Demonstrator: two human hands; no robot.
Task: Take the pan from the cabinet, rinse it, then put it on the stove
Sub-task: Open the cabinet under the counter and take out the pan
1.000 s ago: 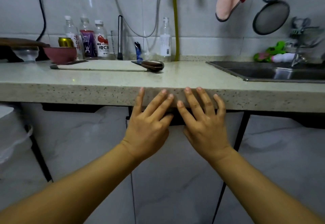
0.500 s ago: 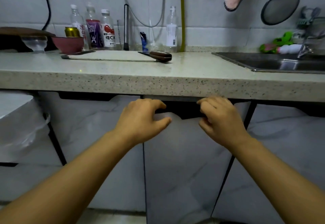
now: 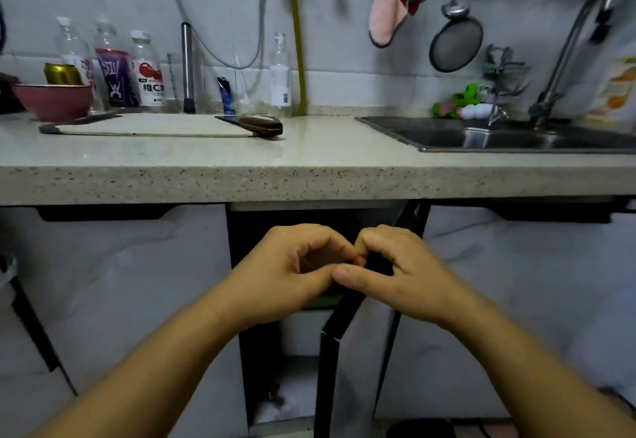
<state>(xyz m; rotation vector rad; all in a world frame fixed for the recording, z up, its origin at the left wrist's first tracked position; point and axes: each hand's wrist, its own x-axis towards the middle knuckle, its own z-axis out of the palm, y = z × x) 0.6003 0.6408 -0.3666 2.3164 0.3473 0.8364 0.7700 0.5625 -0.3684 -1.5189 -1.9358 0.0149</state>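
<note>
The middle cabinet door [image 3: 358, 369], marble-patterned with a dark edge, stands swung out toward me below the speckled counter [image 3: 309, 179]. My left hand [image 3: 289, 276] and my right hand [image 3: 402, 276] are side by side, thumbs touching, fingers curled over the door's top edge. Behind them the cabinet opening [image 3: 254, 351] is dark; only pale shapes and a green strip show inside. No pan or stove is in view. The steel sink [image 3: 447, 136] with its faucet [image 3: 564, 59] lies at the right.
On the counter lie a cutting board [image 3: 148, 126] with a knife [image 3: 258, 124], a red bowl [image 3: 53, 100], a can and several bottles [image 3: 148, 69]. A strainer [image 3: 456, 43] and a pink cloth [image 3: 385, 7] hang on the wall. Shut doors flank the opening.
Both hands dropped from the counter's edge to the door's top lip and pulled it; the door has swung out and the dark cabinet interior now shows.
</note>
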